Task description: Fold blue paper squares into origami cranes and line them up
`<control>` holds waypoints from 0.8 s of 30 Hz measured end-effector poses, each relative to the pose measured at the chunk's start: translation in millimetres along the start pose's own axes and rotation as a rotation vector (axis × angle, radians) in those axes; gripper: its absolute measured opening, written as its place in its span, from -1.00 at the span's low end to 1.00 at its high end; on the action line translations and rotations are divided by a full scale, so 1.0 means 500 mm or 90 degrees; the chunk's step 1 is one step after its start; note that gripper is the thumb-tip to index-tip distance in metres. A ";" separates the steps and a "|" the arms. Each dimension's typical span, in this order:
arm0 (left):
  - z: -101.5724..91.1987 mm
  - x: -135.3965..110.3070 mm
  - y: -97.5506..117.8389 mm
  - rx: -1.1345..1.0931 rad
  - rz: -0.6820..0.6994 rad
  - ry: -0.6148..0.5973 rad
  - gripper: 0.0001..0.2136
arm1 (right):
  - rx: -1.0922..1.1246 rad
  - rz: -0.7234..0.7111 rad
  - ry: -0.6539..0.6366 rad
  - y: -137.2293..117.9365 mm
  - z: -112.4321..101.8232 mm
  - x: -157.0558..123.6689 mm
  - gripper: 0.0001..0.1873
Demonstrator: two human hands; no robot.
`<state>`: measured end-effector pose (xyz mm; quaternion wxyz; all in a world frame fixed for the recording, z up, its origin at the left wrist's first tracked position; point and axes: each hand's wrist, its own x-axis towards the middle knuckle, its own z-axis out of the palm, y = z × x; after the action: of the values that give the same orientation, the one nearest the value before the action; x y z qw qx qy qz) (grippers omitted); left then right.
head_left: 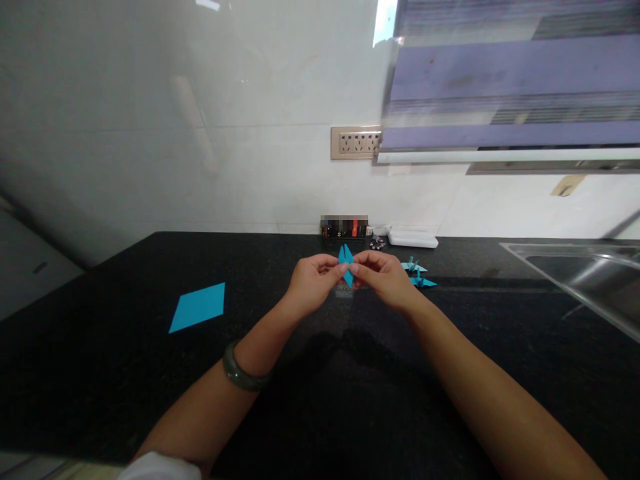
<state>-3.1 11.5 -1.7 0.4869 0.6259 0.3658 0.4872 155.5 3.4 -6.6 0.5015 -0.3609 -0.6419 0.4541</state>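
Between my two hands a small piece of folded blue origami paper [346, 256] is held up above the dark countertop. It is a narrow diamond with a slit at its upper end. My left hand [316, 280] pinches its left edge between thumb and fingers. On the right edge my right hand [383, 275] does the same, the two thumbs nearly meeting at the middle. Two folded paper cranes, a paler one [414, 266] and a bluer one [423, 282], sit just beyond my right hand. A flat blue sheet of paper [199, 307] lies off to the left.
A dark box [344, 227] and a white flat case [413, 238] stand against the wall, with a small dark patterned item [377, 243] between them. A metal sink [590, 273] is set into the black countertop [345, 407] at right. Above hangs a purple blind [500, 73].
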 end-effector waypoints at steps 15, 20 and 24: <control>0.002 -0.011 0.014 0.130 0.064 0.000 -0.81 | -0.017 -0.039 0.041 -0.006 0.018 -0.004 -0.76; 0.001 -0.005 0.000 0.073 0.048 0.009 -0.80 | 0.031 -0.014 0.037 -0.001 0.021 0.000 -0.78; -0.002 -0.004 -0.008 0.124 0.067 0.032 -0.81 | 0.022 0.002 0.031 -0.007 0.025 0.000 -0.78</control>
<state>-4.5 11.0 -6.0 0.3884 0.6761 0.3902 0.4897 143.4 -0.7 -4.2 0.5224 -0.3642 -0.6209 0.4571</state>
